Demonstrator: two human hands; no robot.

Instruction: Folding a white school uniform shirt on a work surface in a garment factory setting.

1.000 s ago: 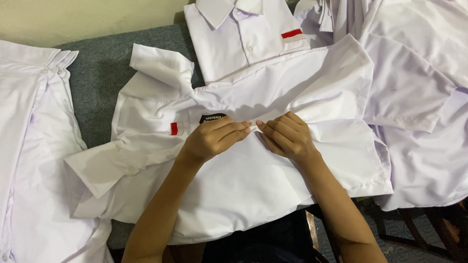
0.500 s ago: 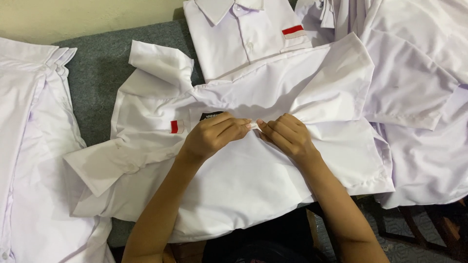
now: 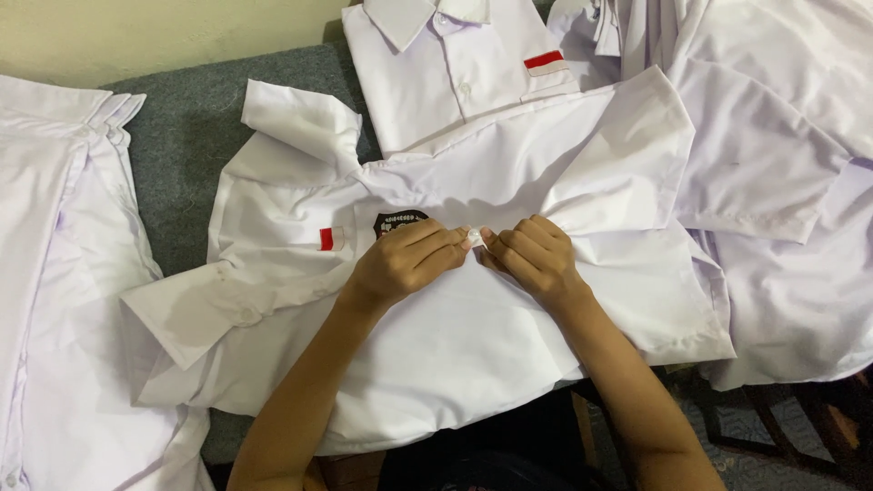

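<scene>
- Lying spread across the middle of the grey bench [image 3: 195,136]: a white shirt [image 3: 473,336], front up, collar end toward 12 o'clock, a red-and-white patch [image 3: 331,239] and a dark badge [image 3: 400,221] on its chest.
- Pinching the shirt's front at its centre: left hand [image 3: 407,262], fingers curled, grip closed on the fabric.
- Meeting it fingertip to fingertip from 3 o'clock: right hand [image 3: 536,257], grip likewise clenched on the same fold.
- Resting at 12 o'clock, partly under the spread shirt: a folded shirt [image 3: 446,73].
- Lying at 9 o'clock: a shirt stack [image 3: 55,273].
- Piling up at 3 o'clock: loose shirts [image 3: 782,182].
</scene>
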